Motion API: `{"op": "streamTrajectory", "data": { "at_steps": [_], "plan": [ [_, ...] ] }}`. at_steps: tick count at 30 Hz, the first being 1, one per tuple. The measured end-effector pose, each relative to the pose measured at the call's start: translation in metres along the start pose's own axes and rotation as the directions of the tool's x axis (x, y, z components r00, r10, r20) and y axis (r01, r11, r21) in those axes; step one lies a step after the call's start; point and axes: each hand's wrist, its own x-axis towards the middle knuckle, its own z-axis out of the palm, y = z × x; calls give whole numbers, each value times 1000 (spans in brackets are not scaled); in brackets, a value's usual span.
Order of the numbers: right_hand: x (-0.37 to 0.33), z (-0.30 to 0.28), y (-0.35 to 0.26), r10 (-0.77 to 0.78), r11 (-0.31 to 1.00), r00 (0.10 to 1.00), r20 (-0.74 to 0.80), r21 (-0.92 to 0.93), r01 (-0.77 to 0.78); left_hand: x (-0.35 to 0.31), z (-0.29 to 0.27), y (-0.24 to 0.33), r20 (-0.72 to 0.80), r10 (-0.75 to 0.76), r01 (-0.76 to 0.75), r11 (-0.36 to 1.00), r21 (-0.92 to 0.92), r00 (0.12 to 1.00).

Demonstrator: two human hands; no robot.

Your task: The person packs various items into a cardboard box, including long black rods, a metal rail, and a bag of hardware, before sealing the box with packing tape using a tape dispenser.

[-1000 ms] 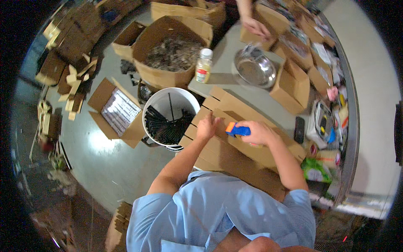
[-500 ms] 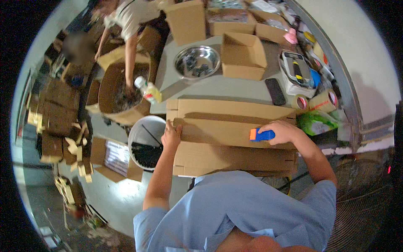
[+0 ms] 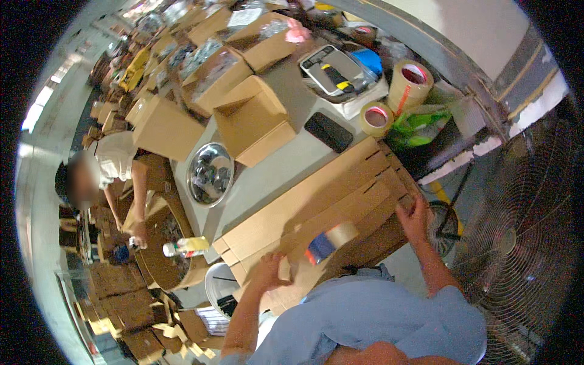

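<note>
A long folded cardboard box [image 3: 304, 225] lies on the table in front of me. A blue and orange tape dispenser [image 3: 321, 248] with a roll of tan tape rests on its top, between my hands and touching neither. My left hand [image 3: 267, 272] lies on the box's left end, thumb spread away from the fingers. At the right end, my right hand [image 3: 415, 222] grips the cardboard edge, its fingertips partly hidden.
Beyond the box are a black phone [image 3: 329, 132], clear tape rolls [image 3: 409, 85], an open carton [image 3: 255, 121] and a steel bowl [image 3: 210, 174] with dark parts. A white bucket [image 3: 220, 286] stands left. A co-worker's hand [image 3: 139, 234] reaches near a large carton. A fan [image 3: 511, 243] is right.
My right hand has let go of the tape dispenser, now lying on the box, and moved to the box's right end. The view has swung round, so the table appears slanted.
</note>
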Motion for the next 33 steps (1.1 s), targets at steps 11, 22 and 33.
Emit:
{"op": "streamTrajectory", "data": {
  "at_steps": [11, 22, 33],
  "plan": [
    [-49, 101, -7, 9, 977, 990, 140, 209, -39, 223, -6, 125, -311, 530, -601, 564, -566, 789],
    [-48, 87, -24, 233, 971, 972, 39, 52, -235, 245, -13, 136, -54, 428, -422, 849, -318, 902],
    [-32, 51, -38, 317, 933, 918, 237, 94, -346, 238, -27, 150, -26, 390, -302, 667, -681, 920]
  ]
}}
